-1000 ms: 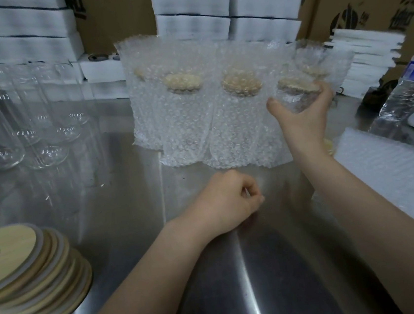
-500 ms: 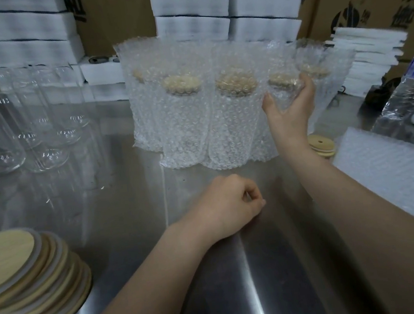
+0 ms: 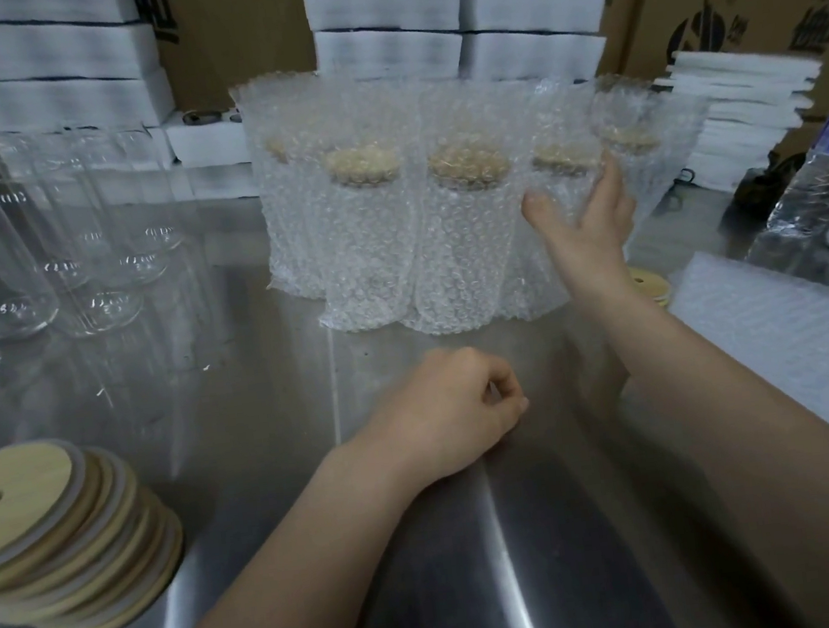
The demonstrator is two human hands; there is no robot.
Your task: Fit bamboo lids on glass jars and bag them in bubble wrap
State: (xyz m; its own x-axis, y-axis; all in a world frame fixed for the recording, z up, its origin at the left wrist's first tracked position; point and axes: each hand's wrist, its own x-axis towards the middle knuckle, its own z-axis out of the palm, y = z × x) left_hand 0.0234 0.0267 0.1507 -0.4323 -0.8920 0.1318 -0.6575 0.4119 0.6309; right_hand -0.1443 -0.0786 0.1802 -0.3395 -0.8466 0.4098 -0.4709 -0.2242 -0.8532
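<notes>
R hand grips bagged jar at 1 o'clock; L hand fisted, empty. Seat it upright beside row, then release gently.

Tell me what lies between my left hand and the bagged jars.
Only bare steel table between the left hand and the bagged jars, in the head view. The right hand grips one jar further right.

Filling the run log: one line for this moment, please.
right hand: grips bagged jar, at wrapped row | left hand: curled, empty, on table | lid stack: untouched, near left
</notes>
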